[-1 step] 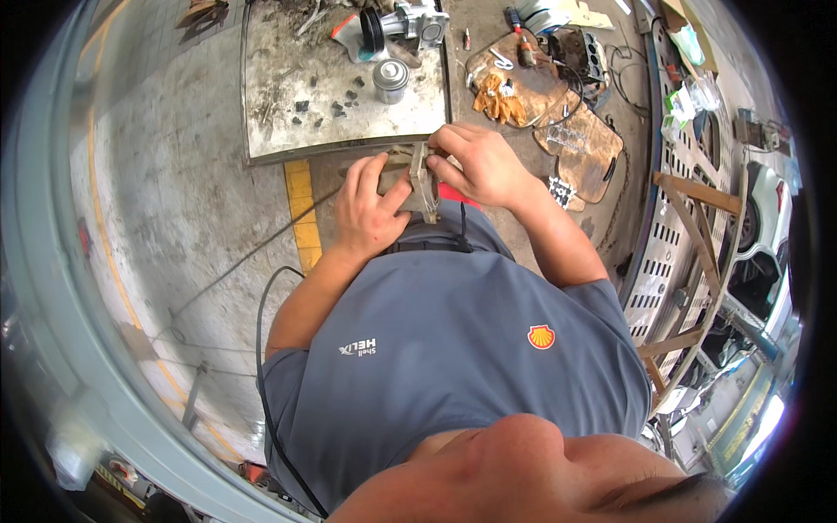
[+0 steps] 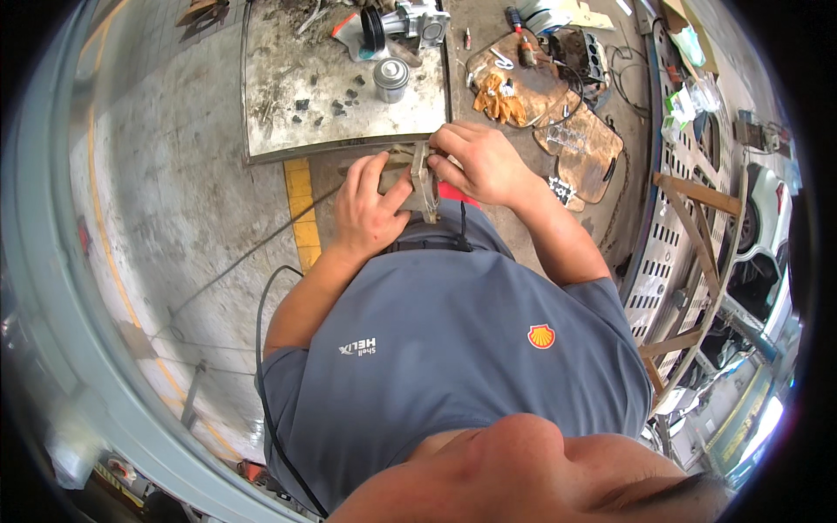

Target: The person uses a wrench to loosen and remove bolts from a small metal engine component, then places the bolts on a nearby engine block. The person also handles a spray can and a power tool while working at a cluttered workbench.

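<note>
Just off the near edge of the worktable, a flat, narrow grey metal part [image 2: 422, 179] stands on edge between my hands, in front of my waist. My right hand [image 2: 479, 164] pinches its upper right side with thumb and bent fingers. From the other side, my left hand [image 2: 370, 205] has its fingers curled against the part. Its far face and the tips of several fingers are hidden. Beyond my hands, a metal can [image 2: 391, 80] with a grey lid stands on the worktable [image 2: 270, 113], beside several small dark pieces [image 2: 340, 109].
A silver housing with a black pulley [image 2: 373, 30] lies at the table's far side. To the right, orange work gloves [image 2: 500, 100] rest on stained cardboard [image 2: 580, 161] near an engine block [image 2: 588, 61]. A slotted metal rack [image 2: 667, 261] runs along the right. A black cable [image 2: 261, 349] hangs by my left arm.
</note>
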A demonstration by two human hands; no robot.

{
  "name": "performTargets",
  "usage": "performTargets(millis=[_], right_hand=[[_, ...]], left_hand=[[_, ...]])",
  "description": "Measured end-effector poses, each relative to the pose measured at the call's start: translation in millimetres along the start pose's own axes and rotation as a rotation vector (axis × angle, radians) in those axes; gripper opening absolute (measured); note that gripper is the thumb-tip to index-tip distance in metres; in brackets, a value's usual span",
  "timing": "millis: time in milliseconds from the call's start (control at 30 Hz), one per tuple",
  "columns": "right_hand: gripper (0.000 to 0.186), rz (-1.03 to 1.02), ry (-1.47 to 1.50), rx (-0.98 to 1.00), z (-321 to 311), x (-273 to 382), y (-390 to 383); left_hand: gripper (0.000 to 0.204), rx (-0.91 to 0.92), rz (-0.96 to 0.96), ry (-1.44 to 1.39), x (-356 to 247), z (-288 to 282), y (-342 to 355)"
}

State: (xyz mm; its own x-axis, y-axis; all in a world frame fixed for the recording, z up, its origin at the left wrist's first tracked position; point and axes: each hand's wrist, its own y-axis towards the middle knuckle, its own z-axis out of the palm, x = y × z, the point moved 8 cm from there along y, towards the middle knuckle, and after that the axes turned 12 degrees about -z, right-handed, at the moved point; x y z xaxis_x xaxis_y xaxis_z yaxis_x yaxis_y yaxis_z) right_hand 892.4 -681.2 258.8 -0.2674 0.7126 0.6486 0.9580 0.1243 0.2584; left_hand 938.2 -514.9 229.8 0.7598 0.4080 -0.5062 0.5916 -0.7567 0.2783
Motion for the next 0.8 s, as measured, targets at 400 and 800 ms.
performTargets(millis=[400,800], right_hand=[[0.017,-0.128,-0.033,-0.020,17,-8,-16],[0.014,0.080,0.437,-0.526,13,-34,-37]], left_hand=[[0.056,0.140,-0.025,0.003,3,10,-6],[0.040,-0.131,0.250,0.313,-28,-24,36]])
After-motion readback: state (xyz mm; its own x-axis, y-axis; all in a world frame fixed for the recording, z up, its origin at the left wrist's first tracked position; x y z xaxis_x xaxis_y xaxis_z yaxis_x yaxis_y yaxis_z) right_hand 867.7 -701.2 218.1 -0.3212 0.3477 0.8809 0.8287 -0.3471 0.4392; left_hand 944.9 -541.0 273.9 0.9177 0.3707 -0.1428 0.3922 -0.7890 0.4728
